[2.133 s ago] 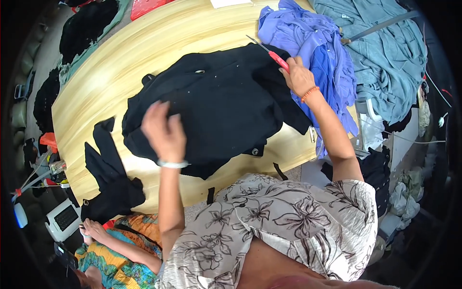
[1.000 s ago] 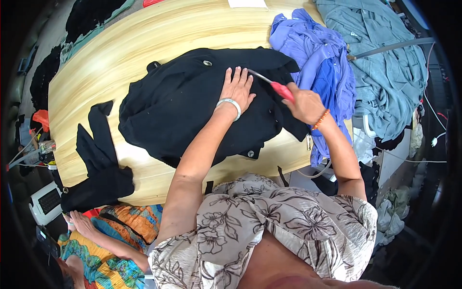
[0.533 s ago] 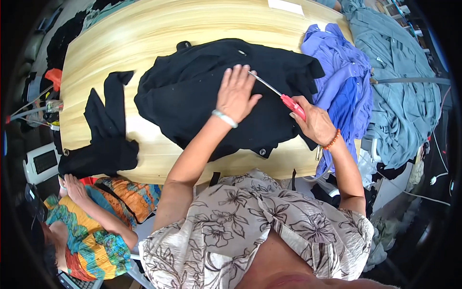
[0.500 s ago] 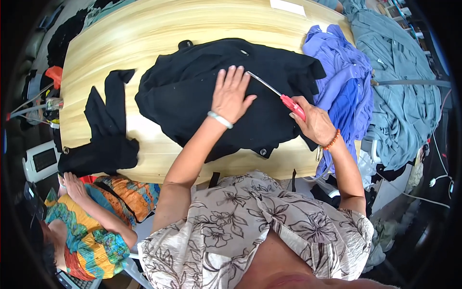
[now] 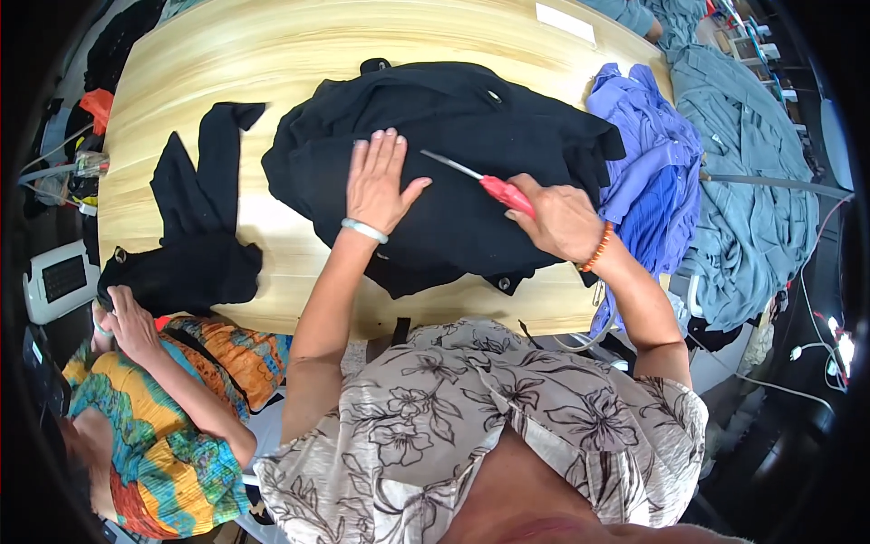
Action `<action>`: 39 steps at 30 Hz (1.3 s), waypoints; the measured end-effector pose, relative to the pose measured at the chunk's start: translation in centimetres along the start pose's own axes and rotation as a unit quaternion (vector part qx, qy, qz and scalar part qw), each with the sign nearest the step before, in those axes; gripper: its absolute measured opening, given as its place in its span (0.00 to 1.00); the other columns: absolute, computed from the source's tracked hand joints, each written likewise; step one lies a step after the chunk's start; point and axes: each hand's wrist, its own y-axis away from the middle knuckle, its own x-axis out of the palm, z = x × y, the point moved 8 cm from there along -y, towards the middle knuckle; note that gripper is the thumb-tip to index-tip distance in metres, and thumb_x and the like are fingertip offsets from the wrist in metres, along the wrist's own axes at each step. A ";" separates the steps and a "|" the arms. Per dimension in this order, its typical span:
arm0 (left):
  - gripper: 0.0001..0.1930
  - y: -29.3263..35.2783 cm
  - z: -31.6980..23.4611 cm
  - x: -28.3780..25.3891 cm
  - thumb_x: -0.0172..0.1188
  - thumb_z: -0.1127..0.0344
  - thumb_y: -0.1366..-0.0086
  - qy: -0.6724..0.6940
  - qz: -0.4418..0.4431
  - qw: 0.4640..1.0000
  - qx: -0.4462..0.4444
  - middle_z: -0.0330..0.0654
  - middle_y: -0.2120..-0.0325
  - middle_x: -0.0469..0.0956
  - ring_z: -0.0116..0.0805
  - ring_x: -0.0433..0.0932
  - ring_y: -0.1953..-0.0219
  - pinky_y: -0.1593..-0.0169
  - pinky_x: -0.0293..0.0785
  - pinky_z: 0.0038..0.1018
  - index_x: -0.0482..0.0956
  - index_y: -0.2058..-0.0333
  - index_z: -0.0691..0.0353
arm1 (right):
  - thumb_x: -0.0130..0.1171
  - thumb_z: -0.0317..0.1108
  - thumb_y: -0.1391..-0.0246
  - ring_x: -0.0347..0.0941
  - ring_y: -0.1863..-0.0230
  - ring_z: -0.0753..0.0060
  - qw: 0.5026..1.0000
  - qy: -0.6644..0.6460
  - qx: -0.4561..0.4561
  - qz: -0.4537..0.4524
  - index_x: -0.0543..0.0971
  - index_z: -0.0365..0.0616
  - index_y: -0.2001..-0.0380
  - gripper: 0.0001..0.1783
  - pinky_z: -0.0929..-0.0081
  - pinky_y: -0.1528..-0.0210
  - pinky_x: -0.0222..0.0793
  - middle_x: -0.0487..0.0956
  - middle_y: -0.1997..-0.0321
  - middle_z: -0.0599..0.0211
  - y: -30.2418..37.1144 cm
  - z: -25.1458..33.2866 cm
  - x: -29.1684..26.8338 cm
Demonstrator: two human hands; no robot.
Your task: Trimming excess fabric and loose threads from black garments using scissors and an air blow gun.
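A black garment (image 5: 453,218) with metal eyelets is spread over the wooden table in front of me. My left hand (image 5: 376,195) lies flat on its left part, fingers stretched out and thumb apart. Closed around the red handle of a screwdriver-like tool (image 5: 500,191), my right hand (image 5: 564,222) is over the garment's right part. The tool's thin metal shaft points up and left toward my left hand; whether its tip touches the cloth I cannot tell.
At the left, a seated person's hand (image 5: 133,322) holds another black piece (image 5: 199,270). Purple garments (image 5: 639,145) lie at the table's right edge, beside a grey-green heap of cloth (image 5: 748,190). A white strip (image 5: 565,24) rests at the far edge of the wooden table (image 5: 299,54).
My left hand has slid leftward over the black garment. My right hand has moved left with the red-handled tool. The whole view has shifted a little.
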 end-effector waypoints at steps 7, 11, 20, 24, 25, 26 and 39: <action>0.34 3.8 7.7 -1.1 0.59 0.46 0.39 -0.078 0.010 0.990 -0.120 0.42 0.36 0.63 0.45 0.54 0.31 0.32 0.46 0.51 0.68 0.40 0.61 | 0.59 0.39 0.44 0.77 0.71 0.44 0.997 -0.050 -0.055 0.035 0.70 0.40 0.53 0.19 0.55 0.68 0.72 0.78 0.78 0.49 -3.8 5.8 3.1; 0.29 5.4 10.7 -1.9 0.61 0.58 0.38 0.056 -0.090 0.985 -0.137 0.51 0.38 0.64 0.51 0.61 0.35 0.35 0.56 0.43 0.67 0.40 0.64 | 0.58 0.37 0.44 0.78 0.69 0.45 0.994 -0.082 -0.029 0.060 0.70 0.39 0.53 0.18 0.56 0.66 0.72 0.78 0.76 0.50 -4.9 7.4 4.4; 0.18 5.9 14.7 -2.3 0.64 0.70 0.41 0.183 -0.151 0.933 -0.269 0.50 0.63 0.79 0.48 0.76 0.58 0.52 0.72 0.37 0.77 0.52 0.64 | 0.57 0.37 0.42 0.78 0.69 0.45 0.995 -0.076 -0.007 0.070 0.70 0.40 0.55 0.16 0.55 0.66 0.73 0.79 0.75 0.50 -4.8 8.0 5.4; 0.12 6.0 15.4 -2.3 0.63 0.74 0.43 0.224 -0.141 0.917 -0.297 0.47 0.65 0.80 0.47 0.78 0.62 0.56 0.74 0.35 0.80 0.58 0.64 | 0.57 0.38 0.42 0.77 0.74 0.45 0.995 -0.086 -0.018 0.045 0.70 0.40 0.57 0.15 0.55 0.70 0.72 0.77 0.80 0.50 -5.2 9.2 5.3; 0.12 6.2 15.4 -2.2 0.63 0.75 0.43 0.252 -0.135 0.901 -0.325 0.47 0.65 0.80 0.47 0.78 0.63 0.57 0.74 0.35 0.80 0.59 0.65 | 0.57 0.38 0.42 0.77 0.74 0.46 0.996 -0.084 -0.001 0.039 0.70 0.40 0.57 0.15 0.55 0.71 0.72 0.77 0.80 0.51 -5.2 8.6 5.4; 0.14 6.3 15.4 -1.8 0.64 0.74 0.45 0.282 -0.109 0.885 -0.353 0.46 0.62 0.79 0.47 0.76 0.59 0.53 0.72 0.35 0.79 0.58 0.63 | 0.58 0.38 0.43 0.78 0.74 0.47 0.996 -0.081 0.009 0.022 0.70 0.40 0.58 0.15 0.56 0.71 0.72 0.78 0.79 0.51 -5.1 8.1 5.1; 0.12 1.4 8.1 -1.8 0.63 0.65 0.41 0.037 -0.092 0.994 -0.037 0.37 0.55 0.79 0.38 0.73 0.48 0.45 0.59 0.36 0.81 0.59 0.59 | 0.58 0.37 0.44 0.77 0.77 0.49 0.995 -0.077 0.062 0.008 0.71 0.40 0.63 0.13 0.58 0.75 0.72 0.77 0.81 0.55 -2.8 5.6 5.3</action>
